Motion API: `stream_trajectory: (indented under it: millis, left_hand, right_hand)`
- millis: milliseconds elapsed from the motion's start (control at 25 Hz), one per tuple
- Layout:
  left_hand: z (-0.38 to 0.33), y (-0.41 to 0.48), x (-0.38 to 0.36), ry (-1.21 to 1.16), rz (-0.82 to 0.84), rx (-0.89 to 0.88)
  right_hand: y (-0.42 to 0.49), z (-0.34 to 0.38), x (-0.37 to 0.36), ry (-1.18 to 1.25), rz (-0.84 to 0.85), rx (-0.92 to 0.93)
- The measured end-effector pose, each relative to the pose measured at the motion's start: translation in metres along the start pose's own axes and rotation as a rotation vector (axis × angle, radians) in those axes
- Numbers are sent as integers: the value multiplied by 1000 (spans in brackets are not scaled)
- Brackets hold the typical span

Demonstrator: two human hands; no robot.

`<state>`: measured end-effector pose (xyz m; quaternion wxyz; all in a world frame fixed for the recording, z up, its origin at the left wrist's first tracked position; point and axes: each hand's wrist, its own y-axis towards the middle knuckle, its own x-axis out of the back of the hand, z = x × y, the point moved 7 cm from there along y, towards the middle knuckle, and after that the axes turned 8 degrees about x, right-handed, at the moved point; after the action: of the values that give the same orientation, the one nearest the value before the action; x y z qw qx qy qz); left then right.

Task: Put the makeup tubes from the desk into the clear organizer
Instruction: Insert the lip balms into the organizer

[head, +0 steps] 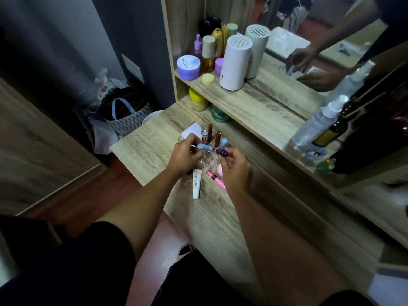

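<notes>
Right now a light-blue tube [204, 147] sits pinched in the left hand [184, 156], fingers [196, 153] closed on it, lying roughly level over the clear organizer [209, 156]. The organizer stands on the wood surface [152, 149] btwn the two hands, already holding two brown tubes [209, 131] upright plus another light-blue one [223, 142] toward its 2 o'clock side. The right hand [235, 171] is at the organizer's 4 o'clock, fingers closed around a dark-blue tube [222, 152] at the organizer's rim; can't tell if it's inside a slot yet. Still lying on the surface: a white tube [197, 183] at 6 o'clock of the organizer, w/ a pink tube [215, 178] just beside it, partly under the right hand. A white card [191, 133] lies at 11 o'clock, touching or v. close to the organizer. Further out at 12–1 o'clock, a shelf [254, 100] carries a white cylinder [235, 61], a purple jar [188, 66] and several bottles.
</notes>
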<state>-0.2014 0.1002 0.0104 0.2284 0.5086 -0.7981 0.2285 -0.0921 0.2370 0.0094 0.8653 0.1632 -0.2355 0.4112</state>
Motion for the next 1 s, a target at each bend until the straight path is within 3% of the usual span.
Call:
stream_trajectory:
  millis: [480, 1000]
  left_hand:
    - [-10, 17, -30, 361, 43, -167]
    - [-12, 22, -42, 418, 43, -201]
  right_hand:
    - [14, -8, -23, -144, 45, 110]
    - [18, -19, -35, -141, 86, 14]
